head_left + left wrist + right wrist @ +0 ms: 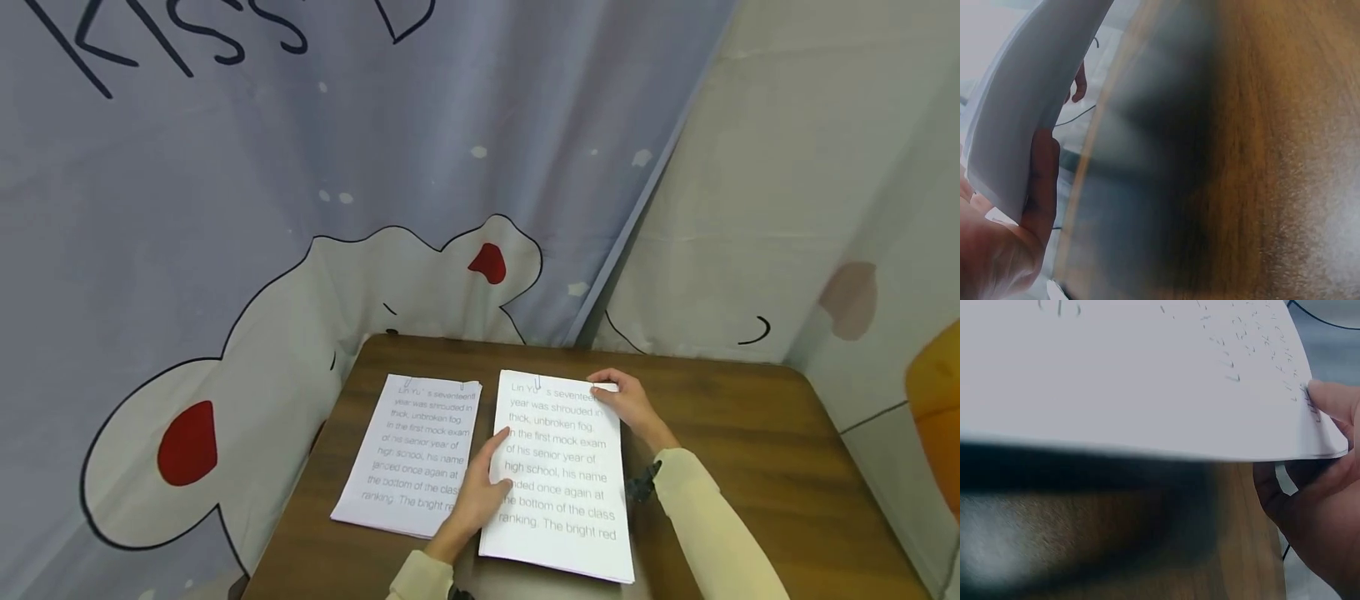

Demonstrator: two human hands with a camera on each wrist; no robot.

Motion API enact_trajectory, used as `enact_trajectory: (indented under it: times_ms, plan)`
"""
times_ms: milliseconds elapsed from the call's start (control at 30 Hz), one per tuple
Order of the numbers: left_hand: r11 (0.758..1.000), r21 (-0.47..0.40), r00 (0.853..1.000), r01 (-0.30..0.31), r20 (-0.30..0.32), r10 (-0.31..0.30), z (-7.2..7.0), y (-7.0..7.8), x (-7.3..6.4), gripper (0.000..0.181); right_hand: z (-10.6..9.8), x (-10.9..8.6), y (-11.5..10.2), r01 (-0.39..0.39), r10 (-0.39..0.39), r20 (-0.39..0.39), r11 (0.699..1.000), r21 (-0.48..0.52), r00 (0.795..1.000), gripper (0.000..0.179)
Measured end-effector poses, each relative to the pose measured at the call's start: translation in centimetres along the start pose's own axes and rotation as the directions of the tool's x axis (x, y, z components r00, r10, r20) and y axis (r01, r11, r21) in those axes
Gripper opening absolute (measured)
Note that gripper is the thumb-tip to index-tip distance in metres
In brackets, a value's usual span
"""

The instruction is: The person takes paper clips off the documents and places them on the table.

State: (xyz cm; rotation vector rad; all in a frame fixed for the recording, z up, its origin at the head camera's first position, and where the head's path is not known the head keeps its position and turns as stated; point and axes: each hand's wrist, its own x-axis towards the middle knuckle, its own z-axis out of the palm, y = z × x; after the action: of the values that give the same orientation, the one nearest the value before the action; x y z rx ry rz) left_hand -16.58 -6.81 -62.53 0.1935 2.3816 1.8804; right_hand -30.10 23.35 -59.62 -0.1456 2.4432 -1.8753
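Observation:
A stack of printed white paper (558,467) is held above the table by both hands, its text facing up. My left hand (480,492) grips its left edge, and the left wrist view shows those fingers (1044,181) against the underside of the bent sheets. At the top right corner, my right hand (626,404) pinches the stack, the thumb (1332,400) on the printed face and the other fingers beneath. A paper clip (537,382) sits on the top edge. Left of the left hand, a second paper stack (416,450) with similar text lies on the table.
The brown wooden table (720,425) extends right of the held stack. Two clips, one of them a paper clip (408,382), show at the second stack's top edge. A blue-grey printed curtain (450,167) hangs behind the table, with pale fabric (750,208) to the right.

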Motion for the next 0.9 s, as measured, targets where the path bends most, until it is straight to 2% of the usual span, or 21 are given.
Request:
enact_trajectory:
  times_ms: [233,433,600,900]
  plan:
    - [1.000,0.006,1.000,-0.010,-0.006,0.010,0.0,-0.2,-0.2,0.091,-0.5,0.0,0.5,-0.038,0.038,0.054,0.999,-0.008,0.998,0.032]
    - [0.999,0.023,0.999,-0.035,-0.022,0.035,0.1,-0.4,-0.1,0.092,-0.5,0.4,0.4,-0.039,0.041,0.051,0.999,-0.033,0.998,0.026]
    - [0.998,0.040,0.998,-0.040,-0.038,0.042,0.2,-0.3,-0.1,0.091,-0.6,0.8,0.2,-0.011,0.013,0.054,0.999,-0.039,0.998,0.024]
    - [1.000,0.013,1.000,-0.021,-0.011,0.021,0.3,-0.3,0.2,0.092,-0.7,1.1,0.4,-0.014,0.017,0.035,0.998,-0.067,0.999,0.022]
